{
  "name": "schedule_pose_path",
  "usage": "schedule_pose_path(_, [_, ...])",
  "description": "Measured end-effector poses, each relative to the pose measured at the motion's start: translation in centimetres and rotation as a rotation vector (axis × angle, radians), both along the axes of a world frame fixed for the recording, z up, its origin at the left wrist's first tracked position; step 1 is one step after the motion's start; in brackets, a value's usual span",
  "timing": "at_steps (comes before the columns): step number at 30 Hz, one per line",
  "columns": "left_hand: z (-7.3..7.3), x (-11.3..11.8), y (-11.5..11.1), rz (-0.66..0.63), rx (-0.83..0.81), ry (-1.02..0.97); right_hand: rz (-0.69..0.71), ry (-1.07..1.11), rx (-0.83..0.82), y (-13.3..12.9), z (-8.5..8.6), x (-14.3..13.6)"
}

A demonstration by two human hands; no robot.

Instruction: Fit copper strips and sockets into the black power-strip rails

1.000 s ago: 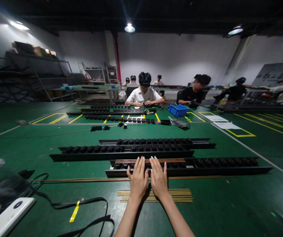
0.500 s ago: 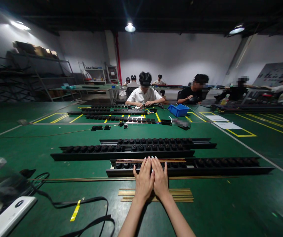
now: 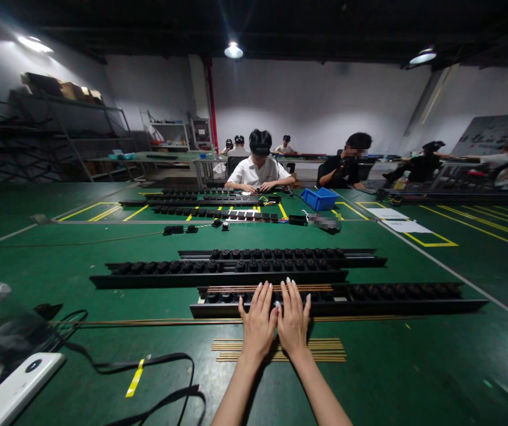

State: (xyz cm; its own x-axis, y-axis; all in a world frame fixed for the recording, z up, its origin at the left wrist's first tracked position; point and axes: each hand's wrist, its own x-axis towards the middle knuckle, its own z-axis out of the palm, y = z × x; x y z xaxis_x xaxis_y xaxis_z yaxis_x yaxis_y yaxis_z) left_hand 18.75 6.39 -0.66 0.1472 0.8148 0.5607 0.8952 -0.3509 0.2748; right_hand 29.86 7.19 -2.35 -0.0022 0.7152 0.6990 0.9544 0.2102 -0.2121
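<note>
My left hand [image 3: 259,319] lies flat over the nearest black rail [image 3: 387,305], its fingers stretched forward across several thin copper-coloured rods [image 3: 231,289] on top. Beside it, my right hand [image 3: 293,319] rests the same way, palm down, fingers slightly apart, thumb close to the left thumb. Neither hand is wrapped around anything. The rail carries a row of round black parts, partly covered by my fingers. A long thin rod [image 3: 160,322] runs across under both hands. Under my wrists, more short brass-coloured rods [image 3: 229,350] lie on the green table, their middle hidden.
Two more black rails [image 3: 218,279] with round parts lie beyond. Farther off are a blue bin [image 3: 319,199] and a co-worker in white [image 3: 260,171]. At left sit a white device [image 3: 18,387], a clear container [image 3: 0,325] and a black strap [image 3: 147,361].
My right hand has shifted a little to the right, opening a gap between the two hands' fingers. My left hand stays in place. The rods look unmoved.
</note>
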Motion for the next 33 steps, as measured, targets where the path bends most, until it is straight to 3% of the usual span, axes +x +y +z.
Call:
schedule_pose_path(12, [0.1, 0.0, -0.1, 0.008, 0.019, 0.006, -0.113, 0.045, 0.028, 0.2, 0.0, 1.5])
schedule_pose_path(33, [0.2, 0.2, -0.1, 0.025, 0.017, 0.011, -0.194, 0.106, 0.035, 0.9, -0.5, 3.4])
